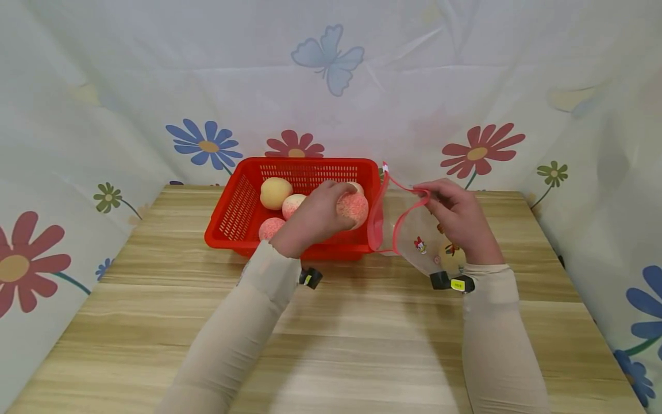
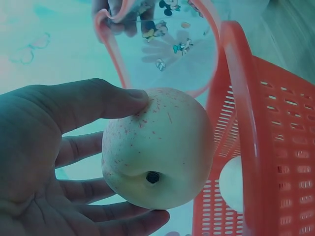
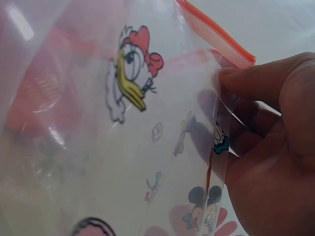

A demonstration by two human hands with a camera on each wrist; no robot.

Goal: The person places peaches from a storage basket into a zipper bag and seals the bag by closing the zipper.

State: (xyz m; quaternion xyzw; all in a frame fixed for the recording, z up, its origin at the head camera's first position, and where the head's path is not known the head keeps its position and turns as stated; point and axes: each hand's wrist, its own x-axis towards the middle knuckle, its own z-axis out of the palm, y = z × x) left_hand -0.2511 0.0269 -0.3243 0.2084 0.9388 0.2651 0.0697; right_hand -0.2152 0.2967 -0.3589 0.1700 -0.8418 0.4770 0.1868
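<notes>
Between the thumb and spread fingers of the left hand point(image 1: 316, 219), which clasp it, sits a speckled peach point(image 1: 354, 210), probably light and firm, best cupped round its widest part. The right hand point(image 1: 459, 221) pinches the red edge of a clear bag point(image 1: 411, 244), likely limp and slippery, so best held there. The peach is near the bag's mouth, at the right end of the stiff-looking red basket point(image 1: 310, 161).
</notes>
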